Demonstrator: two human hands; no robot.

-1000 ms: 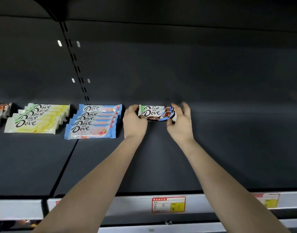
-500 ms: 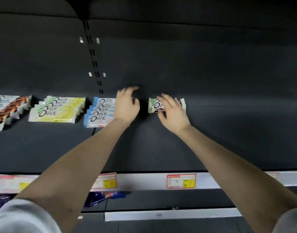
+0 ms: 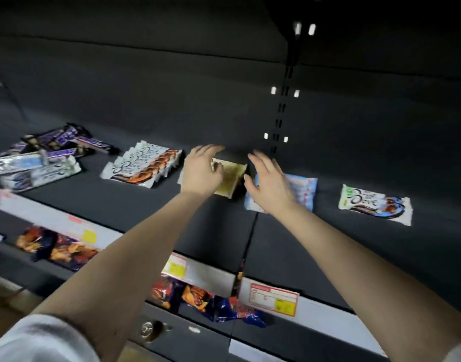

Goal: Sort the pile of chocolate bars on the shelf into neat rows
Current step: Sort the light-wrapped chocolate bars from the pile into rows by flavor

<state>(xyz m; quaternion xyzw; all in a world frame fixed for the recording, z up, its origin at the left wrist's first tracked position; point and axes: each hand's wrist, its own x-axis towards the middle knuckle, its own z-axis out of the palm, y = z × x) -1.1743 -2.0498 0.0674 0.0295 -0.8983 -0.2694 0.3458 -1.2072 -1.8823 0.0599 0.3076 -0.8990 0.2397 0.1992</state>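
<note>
Dim, dark shelf [image 3: 135,210]; motion blur throughout; wide-angle edge distortion.

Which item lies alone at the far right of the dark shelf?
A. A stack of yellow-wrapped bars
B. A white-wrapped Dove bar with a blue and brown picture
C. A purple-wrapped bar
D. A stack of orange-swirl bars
B: the single white-wrapped Dove bar with a blue and brown picture lies by itself on the dark shelf, to the right of the right hand.

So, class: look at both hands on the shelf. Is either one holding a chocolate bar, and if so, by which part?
Neither clearly holds anything. The left hand lies open over the yellow bars; whether it touches them cannot be told. The right hand hangs open above the blue bars.
</note>
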